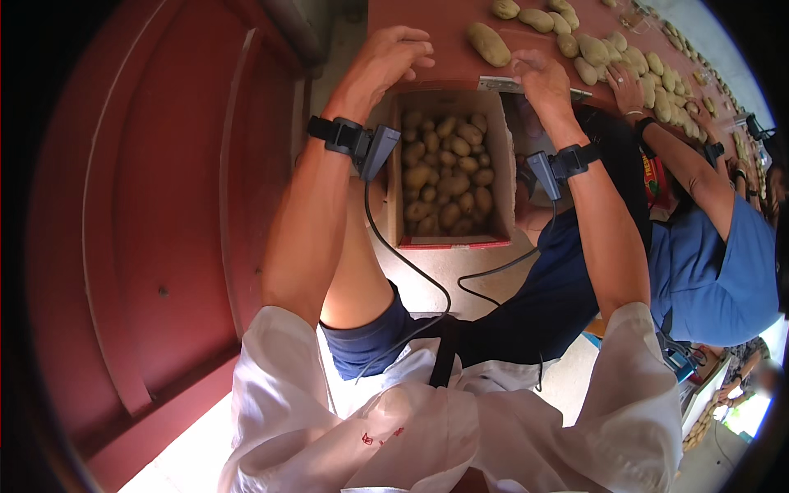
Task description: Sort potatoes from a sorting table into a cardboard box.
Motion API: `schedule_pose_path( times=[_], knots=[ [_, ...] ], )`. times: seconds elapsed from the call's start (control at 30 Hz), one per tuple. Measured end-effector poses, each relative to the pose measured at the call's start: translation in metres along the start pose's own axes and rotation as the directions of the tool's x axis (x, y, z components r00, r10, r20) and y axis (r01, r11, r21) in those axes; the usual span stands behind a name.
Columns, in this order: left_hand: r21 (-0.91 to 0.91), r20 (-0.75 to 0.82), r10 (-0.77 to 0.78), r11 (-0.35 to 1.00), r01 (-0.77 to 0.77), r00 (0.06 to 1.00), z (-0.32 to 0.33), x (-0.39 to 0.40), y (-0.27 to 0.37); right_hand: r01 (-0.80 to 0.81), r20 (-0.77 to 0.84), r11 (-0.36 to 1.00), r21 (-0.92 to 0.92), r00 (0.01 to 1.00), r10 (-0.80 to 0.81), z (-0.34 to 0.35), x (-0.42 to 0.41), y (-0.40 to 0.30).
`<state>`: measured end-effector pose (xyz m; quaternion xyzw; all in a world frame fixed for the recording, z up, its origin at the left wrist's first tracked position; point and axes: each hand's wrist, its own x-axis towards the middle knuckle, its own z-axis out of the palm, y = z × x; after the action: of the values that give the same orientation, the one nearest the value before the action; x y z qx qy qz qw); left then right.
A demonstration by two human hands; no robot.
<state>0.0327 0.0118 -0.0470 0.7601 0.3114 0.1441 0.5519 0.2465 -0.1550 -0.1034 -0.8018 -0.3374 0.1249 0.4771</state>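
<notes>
At the near edge of a red table (431, 24), my left hand (397, 55) hangs over the top with its fingers apart and nothing in them. My right hand (542, 77) is at the same edge, its fingertips close to the end of a large potato (489, 45); whether they touch is unclear, and no object shows in its grasp. Both wrists wear black straps with cabled grey devices. Below the table edge, between my forearms, an open cardboard box (503, 179) holds many potatoes (453, 185). More potatoes (593, 50) lie on the table at the upper right.
A metal hinge (499, 84) sits on the table edge. To the right, a co-worker in blue (709, 271) reaches to the potato pile with a hand (625, 89). A red wooden door (172, 185) stands at the left. Black cables (425, 274) hang from my wrist devices.
</notes>
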Motion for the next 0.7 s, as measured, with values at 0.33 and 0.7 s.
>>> schedule_pose_path(
  times=[0.33,0.7],
  knots=[
    [-0.144,-0.036,0.023,0.989,-0.028,0.999,0.003,0.0,0.001,0.164,-0.052,0.872,-0.462,0.976,-0.212,0.053,0.047,0.013],
    [-0.157,-0.053,0.062,0.985,-0.07,0.997,-0.002,0.007,-0.005,0.239,0.316,0.954,-0.18,0.933,-0.174,0.025,0.028,-0.025]
  ],
)
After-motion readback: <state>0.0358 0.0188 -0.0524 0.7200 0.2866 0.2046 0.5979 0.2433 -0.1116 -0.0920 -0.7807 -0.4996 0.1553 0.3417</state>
